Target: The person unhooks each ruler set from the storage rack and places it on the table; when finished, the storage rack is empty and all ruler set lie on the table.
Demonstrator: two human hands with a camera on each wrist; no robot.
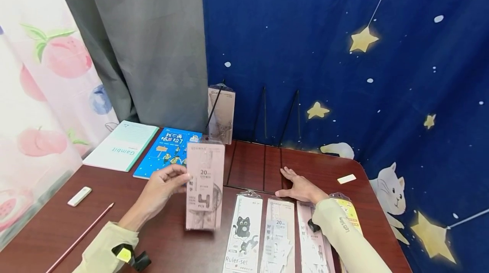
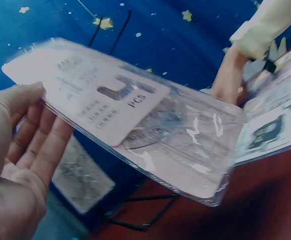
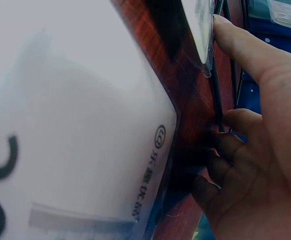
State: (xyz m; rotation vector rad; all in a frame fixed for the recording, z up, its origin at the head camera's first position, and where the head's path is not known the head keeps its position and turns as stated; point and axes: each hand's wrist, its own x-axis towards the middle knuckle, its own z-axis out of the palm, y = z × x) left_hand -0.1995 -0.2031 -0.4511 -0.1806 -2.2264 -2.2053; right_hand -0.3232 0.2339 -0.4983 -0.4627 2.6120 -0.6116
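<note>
Behind the dark wooden tabletop [image 1: 252, 167] hang three cloths: a peach print at left, grey in the middle, starry blue at right. At near left lie an eraser [image 1: 79, 196] and a pencil [image 1: 82, 235]. Farther back are a green notebook [image 1: 122, 145] and a blue book [image 1: 168, 152].

Next comes the left hand [image 1: 162, 188], its grip closed on the left edge of a pink ruler pack [image 1: 205, 186], thumb in front and fingers [image 2: 45, 150] behind. It holds the pack upright, clear of the tabletop. One more pack [image 1: 221, 113] already stands on a wire rack [image 1: 279, 116] at the far edge, leaning on the blue cloth; the rack's other slots look unfilled.

To the right, four packs lie side by side along the near edge, the cat-print pack [image 1: 244, 235] leftmost. The right hand [image 1: 302, 186] rests flat just beyond them, fingers spread, gripping nothing. A second eraser [image 1: 346, 178] lies farther right.

So I judge one pack racked, one in hand and four still waiting.
</note>
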